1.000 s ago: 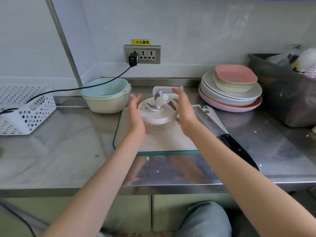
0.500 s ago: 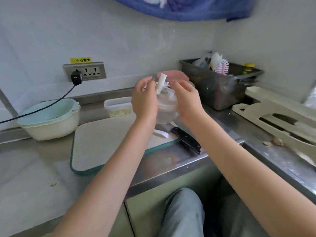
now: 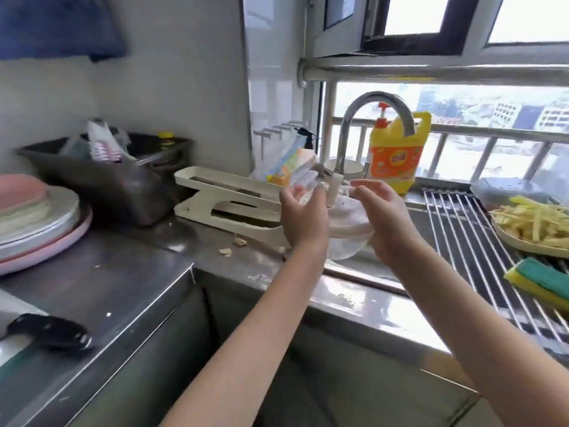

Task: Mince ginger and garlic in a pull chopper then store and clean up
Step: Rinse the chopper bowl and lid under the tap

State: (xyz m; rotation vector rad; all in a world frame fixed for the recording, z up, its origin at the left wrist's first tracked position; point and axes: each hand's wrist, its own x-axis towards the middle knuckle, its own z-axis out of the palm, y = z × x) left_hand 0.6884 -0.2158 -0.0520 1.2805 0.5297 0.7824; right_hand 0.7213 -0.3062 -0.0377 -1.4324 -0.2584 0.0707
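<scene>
In the head view, the chopper bowl (image 3: 346,238) is held in the middle of the frame, above the near edge of the sink (image 3: 363,272) and below the curved tap (image 3: 378,118). It is clear plastic with a white piece across its top and a white post standing up from the centre, probably the blade shaft; the blades themselves cannot be made out through the blur. The step in hand is judged to be the clean-up: the bowl is being brought to the tap for rinsing.

To do this well, the bowl should be kept level until it is under the spout, so that no scraps are spilled on the counter. It should be gripped by its outer wall only, with fingers kept clear of the blades. The wet plastic is likely to be slippery, so a firm hold from both sides is advised before water is run. The sponge (image 3: 538,280) at the right edge, on the wire rack (image 3: 455,229), is within reach for scrubbing.

The left hand (image 3: 303,218) is pressed against the bowl's left side, palm inward, fingers curved round the rim. The right hand (image 3: 386,218) is cupped round the right side in the same manner. Both forearms are stretched forward from the lower edge of the frame, converging on the bowl.
</scene>
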